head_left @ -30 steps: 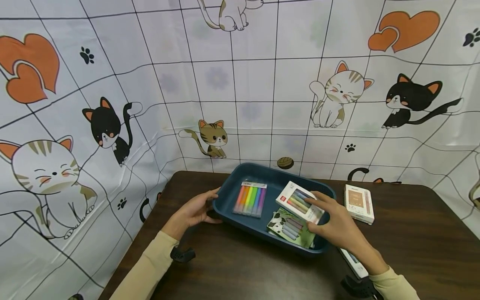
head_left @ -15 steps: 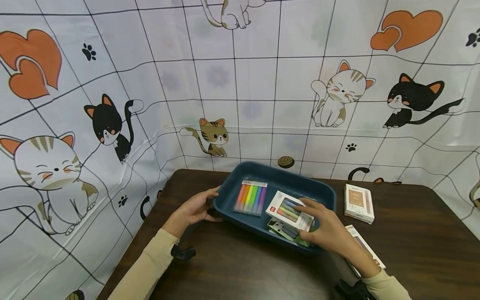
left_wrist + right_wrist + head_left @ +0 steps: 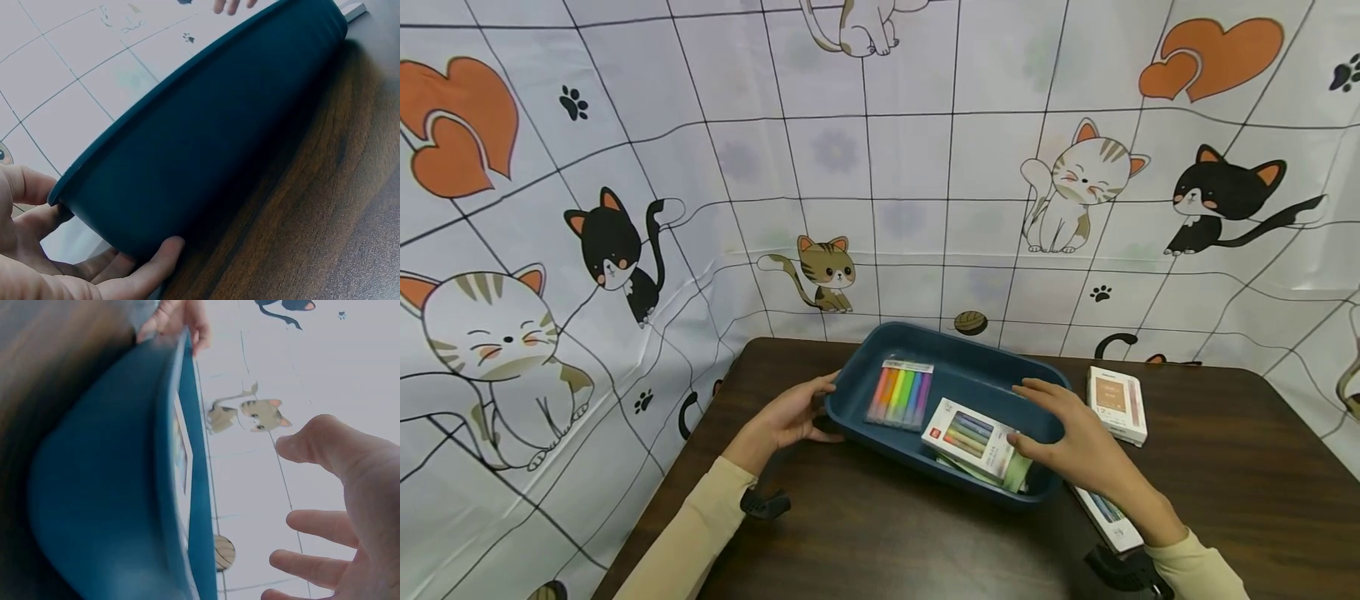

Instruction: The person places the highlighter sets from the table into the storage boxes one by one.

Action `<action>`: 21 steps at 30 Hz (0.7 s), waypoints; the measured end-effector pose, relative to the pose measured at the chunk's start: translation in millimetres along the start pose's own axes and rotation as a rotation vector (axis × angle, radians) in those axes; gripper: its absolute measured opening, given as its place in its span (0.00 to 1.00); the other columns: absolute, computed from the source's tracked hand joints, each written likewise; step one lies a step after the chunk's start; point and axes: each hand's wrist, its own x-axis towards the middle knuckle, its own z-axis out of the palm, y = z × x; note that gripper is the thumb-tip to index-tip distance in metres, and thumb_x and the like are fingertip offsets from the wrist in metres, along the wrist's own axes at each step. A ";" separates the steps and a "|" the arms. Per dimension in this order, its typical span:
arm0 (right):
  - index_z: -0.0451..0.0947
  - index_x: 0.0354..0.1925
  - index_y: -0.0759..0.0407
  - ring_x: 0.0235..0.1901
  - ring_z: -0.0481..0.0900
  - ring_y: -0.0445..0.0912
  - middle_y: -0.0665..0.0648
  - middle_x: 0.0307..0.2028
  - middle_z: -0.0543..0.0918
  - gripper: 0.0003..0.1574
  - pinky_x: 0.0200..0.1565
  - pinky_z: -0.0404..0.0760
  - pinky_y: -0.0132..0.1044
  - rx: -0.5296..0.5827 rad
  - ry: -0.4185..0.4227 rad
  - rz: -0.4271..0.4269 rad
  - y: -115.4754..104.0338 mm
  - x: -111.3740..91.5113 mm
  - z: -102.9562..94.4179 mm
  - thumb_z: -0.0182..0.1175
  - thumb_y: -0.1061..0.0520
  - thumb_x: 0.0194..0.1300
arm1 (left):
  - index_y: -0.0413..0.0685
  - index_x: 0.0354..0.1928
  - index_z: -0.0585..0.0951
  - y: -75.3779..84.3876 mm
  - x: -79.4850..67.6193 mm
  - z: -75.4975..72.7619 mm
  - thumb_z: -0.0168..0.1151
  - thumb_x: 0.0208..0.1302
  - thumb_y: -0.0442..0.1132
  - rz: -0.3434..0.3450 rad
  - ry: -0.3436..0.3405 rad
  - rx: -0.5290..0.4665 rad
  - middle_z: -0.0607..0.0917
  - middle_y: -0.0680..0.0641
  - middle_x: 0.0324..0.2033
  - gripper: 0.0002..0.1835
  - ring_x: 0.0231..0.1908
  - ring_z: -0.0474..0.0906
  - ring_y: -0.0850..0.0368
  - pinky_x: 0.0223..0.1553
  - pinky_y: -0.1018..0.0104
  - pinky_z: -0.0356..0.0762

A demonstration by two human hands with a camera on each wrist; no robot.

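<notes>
A dark blue plastic basin [image 3: 977,367] sits on the table in the head view. My left hand [image 3: 786,417] holds its left end, with the thumb [image 3: 159,259] against the lower outside wall. Inside lie a clear pack of rainbow-coloured markers [image 3: 898,396] and, to its right, a white box of coloured pens [image 3: 970,437]. That box rests on a green pack [image 3: 1018,473], which is mostly covered. Over the basin's right end hovers my right hand [image 3: 1078,437], fingers spread and holding nothing; the right wrist view shows it apart from the rim.
On the brown table [image 3: 880,533], right of the basin, lies a white box with a brown panel [image 3: 1116,404]. Another white pen box [image 3: 1108,517] lies nearer, partly under my right forearm. A cat-print sheet [image 3: 910,167] hangs behind and at the left.
The white pen box has moved left and down onto the green pack, and my right hand has let go and drawn back to the right. The left hand stays at the basin.
</notes>
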 end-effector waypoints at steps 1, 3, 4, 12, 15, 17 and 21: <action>0.72 0.70 0.59 0.69 0.59 0.68 0.65 0.71 0.66 0.42 0.57 0.64 0.73 -0.005 -0.003 0.004 1.2 0.1 -1.8 0.71 0.43 0.65 | 0.55 0.80 0.59 -0.2 0.2 -0.2 0.48 0.79 0.41 -0.002 0.003 -0.001 0.58 0.34 0.71 0.31 0.66 0.60 0.36 0.48 0.28 0.74; 0.71 0.71 0.60 0.70 0.59 0.69 0.66 0.71 0.65 0.44 0.58 0.63 0.74 -0.017 -0.005 0.011 3.8 0.3 -4.3 0.72 0.43 0.64 | 0.55 0.80 0.59 -0.8 0.6 -0.8 0.48 0.79 0.41 -0.004 0.013 -0.001 0.59 0.35 0.70 0.31 0.66 0.61 0.36 0.47 0.28 0.75; 0.71 0.71 0.60 0.70 0.58 0.70 0.66 0.72 0.65 0.45 0.58 0.62 0.74 -0.026 -0.004 0.016 5.2 0.3 -5.1 0.72 0.43 0.63 | 0.55 0.80 0.60 -1.2 0.8 -0.8 0.48 0.79 0.42 -0.002 0.017 0.002 0.59 0.35 0.70 0.30 0.65 0.61 0.36 0.47 0.29 0.75; 0.66 0.73 0.64 0.68 0.61 0.70 0.69 0.69 0.68 0.52 0.60 0.56 0.76 -0.134 0.055 0.006 14.2 -1.4 -7.7 0.75 0.45 0.59 | 0.55 0.80 0.61 -4.8 2.8 0.6 0.48 0.79 0.42 0.007 0.019 0.020 0.62 0.35 0.70 0.30 0.65 0.62 0.37 0.47 0.29 0.76; 0.63 0.74 0.65 0.68 0.61 0.71 0.71 0.70 0.67 0.54 0.59 0.56 0.76 -0.153 0.052 0.022 16.0 -2.7 -9.8 0.74 0.44 0.60 | 0.55 0.79 0.61 -5.9 0.3 0.5 0.48 0.79 0.42 0.007 0.021 0.018 0.62 0.35 0.69 0.30 0.65 0.63 0.37 0.47 0.29 0.76; 0.62 0.75 0.65 0.67 0.61 0.73 0.73 0.70 0.66 0.54 0.58 0.57 0.76 -0.163 0.058 0.031 18.4 -2.8 -12.1 0.73 0.44 0.61 | 0.55 0.79 0.61 -5.7 -0.8 0.1 0.48 0.79 0.42 0.010 0.017 0.021 0.62 0.35 0.70 0.30 0.65 0.62 0.37 0.47 0.29 0.76; 0.60 0.76 0.64 0.67 0.60 0.74 0.75 0.70 0.64 0.55 0.58 0.54 0.78 -0.206 0.081 0.044 22.8 -0.9 -20.2 0.71 0.41 0.63 | 0.55 0.80 0.60 -3.4 -0.6 -1.9 0.48 0.78 0.42 0.017 0.005 0.026 0.61 0.34 0.70 0.30 0.65 0.63 0.37 0.47 0.29 0.75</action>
